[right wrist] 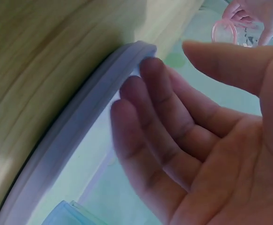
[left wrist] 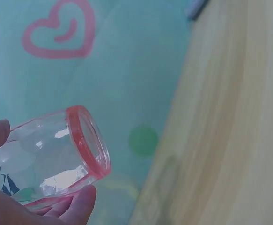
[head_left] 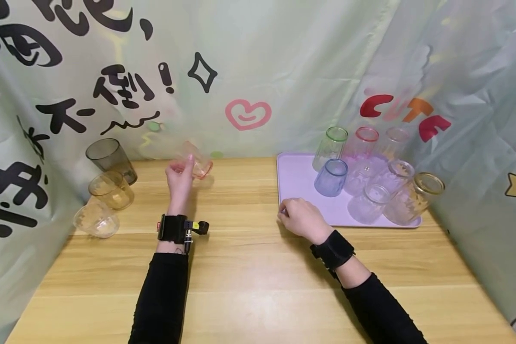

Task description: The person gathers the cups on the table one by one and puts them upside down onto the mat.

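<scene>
My left hand [head_left: 180, 181] grips a clear glass with a pink-red rim [head_left: 202, 167] near the back of the table. In the left wrist view the glass [left wrist: 56, 161] lies tipped on its side in the grasp, thumb on one side and fingers beneath, its rim facing away from the palm. My right hand [head_left: 304, 219] is at the near left corner of a lilac tray [head_left: 295, 184]. Its fingers [right wrist: 150, 122] bend loosely beside the tray's raised edge [right wrist: 75, 110], with the thumb apart and nothing held.
Several upside-down glasses crowd the tray, among them a blue one [head_left: 331, 179], a green-rimmed one [head_left: 327, 150] and a gold-rimmed one [head_left: 408, 203]. At the left stand a grey glass [head_left: 116, 160], an amber glass [head_left: 112, 191] and a clear glass [head_left: 96, 220]. A printed curtain [head_left: 309, 62] borders the table.
</scene>
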Tool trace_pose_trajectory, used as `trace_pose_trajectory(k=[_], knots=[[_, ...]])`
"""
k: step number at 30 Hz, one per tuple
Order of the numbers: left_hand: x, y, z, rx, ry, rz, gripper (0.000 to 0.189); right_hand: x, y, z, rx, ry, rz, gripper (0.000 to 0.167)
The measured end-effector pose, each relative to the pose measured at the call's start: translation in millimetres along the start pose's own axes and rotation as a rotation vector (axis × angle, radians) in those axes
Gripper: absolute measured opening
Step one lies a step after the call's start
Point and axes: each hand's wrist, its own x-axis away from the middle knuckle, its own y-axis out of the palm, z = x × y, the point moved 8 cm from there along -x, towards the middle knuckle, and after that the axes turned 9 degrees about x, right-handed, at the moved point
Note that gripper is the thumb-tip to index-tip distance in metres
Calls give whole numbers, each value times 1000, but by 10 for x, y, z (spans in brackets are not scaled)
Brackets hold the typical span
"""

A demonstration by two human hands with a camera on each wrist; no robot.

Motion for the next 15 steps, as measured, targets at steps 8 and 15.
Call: trace_pose_trajectory(k=[8, 15], knots=[[201, 282, -35, 298, -97, -147, 45, -16, -185, -46, -102, -21, 237, 27], [431, 591, -39, 379, -126, -279, 36, 34, -344, -82, -199, -61, 451, 49]])
